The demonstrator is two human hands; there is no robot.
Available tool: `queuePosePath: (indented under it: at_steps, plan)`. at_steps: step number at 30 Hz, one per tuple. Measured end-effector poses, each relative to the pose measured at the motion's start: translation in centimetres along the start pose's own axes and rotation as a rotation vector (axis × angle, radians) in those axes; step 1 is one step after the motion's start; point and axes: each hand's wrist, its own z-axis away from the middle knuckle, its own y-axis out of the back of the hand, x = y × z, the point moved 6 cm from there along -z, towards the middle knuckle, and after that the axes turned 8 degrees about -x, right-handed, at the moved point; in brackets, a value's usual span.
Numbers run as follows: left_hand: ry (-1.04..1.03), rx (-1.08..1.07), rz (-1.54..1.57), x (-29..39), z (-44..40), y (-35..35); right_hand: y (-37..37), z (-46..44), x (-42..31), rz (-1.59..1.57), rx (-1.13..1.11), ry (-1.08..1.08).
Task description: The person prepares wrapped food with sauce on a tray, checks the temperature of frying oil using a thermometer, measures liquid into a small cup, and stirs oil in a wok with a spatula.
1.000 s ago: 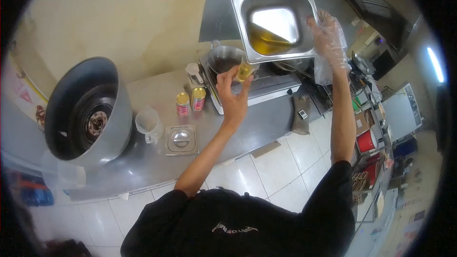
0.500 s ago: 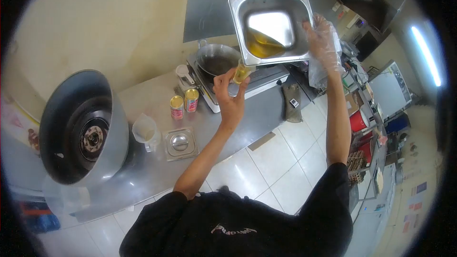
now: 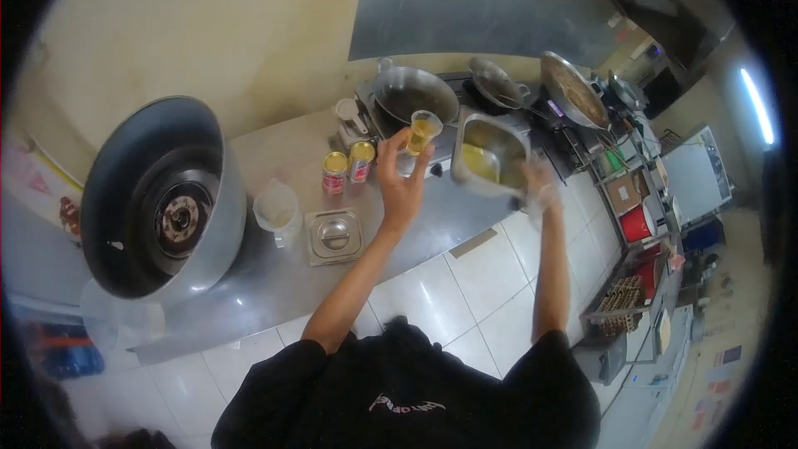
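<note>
Between the thumb and fingers of my left hand (image 3: pixel 402 183) is a small clear cup (image 3: pixel 422 130) with yellow liquid, held up in front of the stove. My right hand (image 3: pixel 540 183), in a clear plastic glove and blurred by motion, grips the right side of a square metal pan (image 3: pixel 500 150). Yellow liquid lies in the pan, which is just right of the cup and apart from it. Behind the cup, a wok (image 3: pixel 416 93) sits on the stove.
A large grey pot (image 3: pixel 220 216) stands at the left. Near it are a clear pitcher (image 3: pixel 277 208), a lidded metal container (image 3: pixel 334 236), two cans (image 3: pixel 334 173) (image 3: pixel 361 162) and a white measuring cup (image 3: pixel 349 112). More woks (image 3: pixel 573 90) stand at the back right.
The metal pan has been lowered from its raised, tilted position over the cup and moved away from it. My left hand still holds the cup, and more of the stove and woks shows.
</note>
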Motion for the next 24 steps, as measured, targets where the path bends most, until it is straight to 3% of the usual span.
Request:
queuePosePath:
  at_steps: [1, 3, 5, 6, 9, 11, 13, 15, 16, 18, 20, 24]
  plan:
    - [0.017, 0.004, -0.05, 0.4, 0.0, 0.4, -2.5, 1.3, 0.8, 0.041, -0.007, 0.044]
    - [0.004, 0.015, -0.033, -0.2, -0.1, 0.5, -11.2, 3.1, 9.7, 0.29, -0.152, 0.04]
    - [-0.016, 0.013, -0.015, -0.2, -0.2, 0.1, -18.6, 6.4, 12.8, 0.22, -0.089, 0.061]
    - [-0.01, 0.023, -0.025, 0.1, -0.2, -0.2, -22.9, 7.5, 14.7, 0.251, -0.168, 0.038]
    - [-0.024, 0.016, -0.093, 0.7, -0.1, -2.0, -30.2, 9.9, 13.1, 0.514, -0.361, 0.142]
    - [-0.044, -0.004, -0.151, 1.2, 0.1, -4.2, -30.6, 11.5, 11.6, -0.074, -0.344, -0.266]
    - [-0.001, 0.025, -0.162, 1.1, 0.7, -7.0, -30.9, 11.2, 7.7, 0.311, -0.545, 0.081]
    - [0.001, 0.03, -0.142, 0.5, 1.5, -10.6, -32.5, 11.0, 7.5, 0.148, -0.404, 0.109]
    - [0.009, 0.052, -0.109, 0.1, 2.1, -12.5, -34.5, 11.7, 8.7, -0.089, -0.304, 0.112]
    - [-0.007, 0.017, -0.083, 0.2, 2.7, -17.3, -40.0, 11.1, 11.4, -0.312, -0.499, 0.065]
    - [0.026, -0.007, 0.03, -0.2, 3.6, -22.4, -45.4, 11.6, 14.3, -0.312, -0.794, 0.006]
    - [-0.025, -0.026, 0.007, -2.5, 5.6, -32.5, -33.0, 15.3, 17.6, -1.003, -0.625, -0.312]
